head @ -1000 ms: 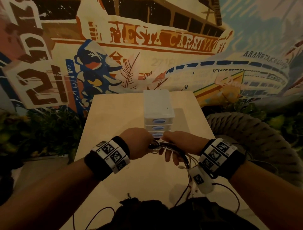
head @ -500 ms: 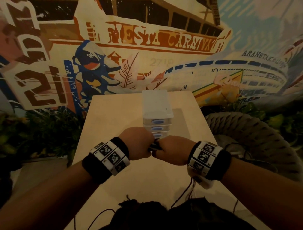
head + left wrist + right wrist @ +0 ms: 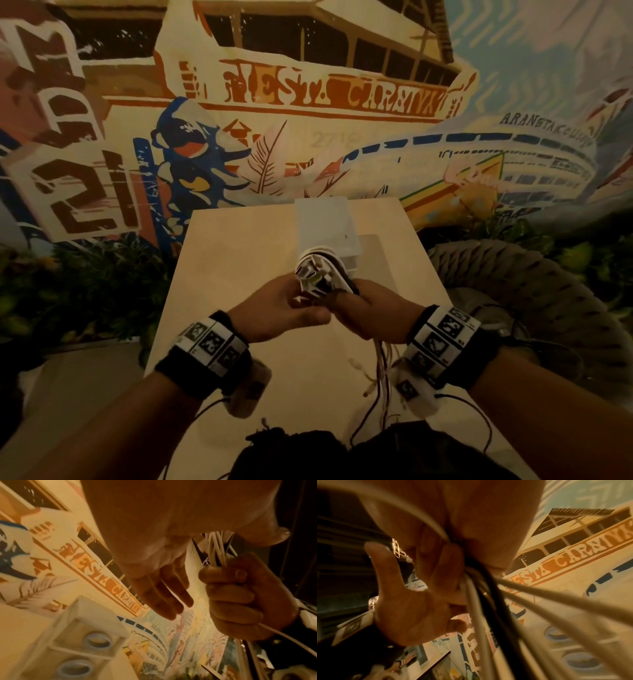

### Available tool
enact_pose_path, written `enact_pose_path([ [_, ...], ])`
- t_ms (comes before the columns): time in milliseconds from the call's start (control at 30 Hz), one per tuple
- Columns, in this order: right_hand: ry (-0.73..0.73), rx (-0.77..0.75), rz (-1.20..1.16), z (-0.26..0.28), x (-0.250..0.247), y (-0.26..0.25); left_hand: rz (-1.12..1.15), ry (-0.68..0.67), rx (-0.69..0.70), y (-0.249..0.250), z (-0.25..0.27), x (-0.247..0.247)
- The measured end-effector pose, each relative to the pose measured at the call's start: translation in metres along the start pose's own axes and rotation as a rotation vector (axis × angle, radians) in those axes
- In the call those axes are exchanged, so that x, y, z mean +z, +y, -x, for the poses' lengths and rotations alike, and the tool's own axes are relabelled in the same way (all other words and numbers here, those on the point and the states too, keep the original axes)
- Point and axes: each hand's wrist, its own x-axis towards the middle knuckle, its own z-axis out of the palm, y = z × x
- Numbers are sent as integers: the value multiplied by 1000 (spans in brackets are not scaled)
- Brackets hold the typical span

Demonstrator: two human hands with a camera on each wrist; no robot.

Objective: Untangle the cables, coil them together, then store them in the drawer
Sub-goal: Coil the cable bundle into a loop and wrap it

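While raised over the bench, just before the drawer unit — cables bunched in loops. Right hand fisted round them; left hand pinching the bundle — fingers straight. Loose ends dangling below.

1. The place looks like a decorated public room, perhaps a café or a lounge; the exact kind I cannot tell.
2. A big painted mural covers the whole wall, with a building, lettering, the number 21 and a round stadium.
3. Green plants stand along the foot of this wall.
4. A light wooden table reaches with its far edge to the mural.
5. A woven rope seat is beside its right edge.
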Motion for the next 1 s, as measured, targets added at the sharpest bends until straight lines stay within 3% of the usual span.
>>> enact_pose_path([
  [100, -74, -38, -47, -3, 15, -2, 115, -35, 143, 13, -8, 10],
  [167, -38, -54, -123, -3, 21, -8, 181, -2, 225, 25, -10, 12],
  [267, 45, -119, -245, -5, 23, -15, 346, 63, 249, 36, -9, 12],
  [467, -54, 17, -87, 5, 14, -1, 596, 89, 268, 32, -14, -2],
  [633, -38, 136, -76, 22, 10, 29, 876, 259, 67, 31, -10, -13],
  [733, -80, 147, -79, 31, 9, 39, 786, 328, -30, 25, -9, -13],
  [1000, -129, 181, -114, 45, -1, 48, 644, 360, -72, 16, -4, -19],
])
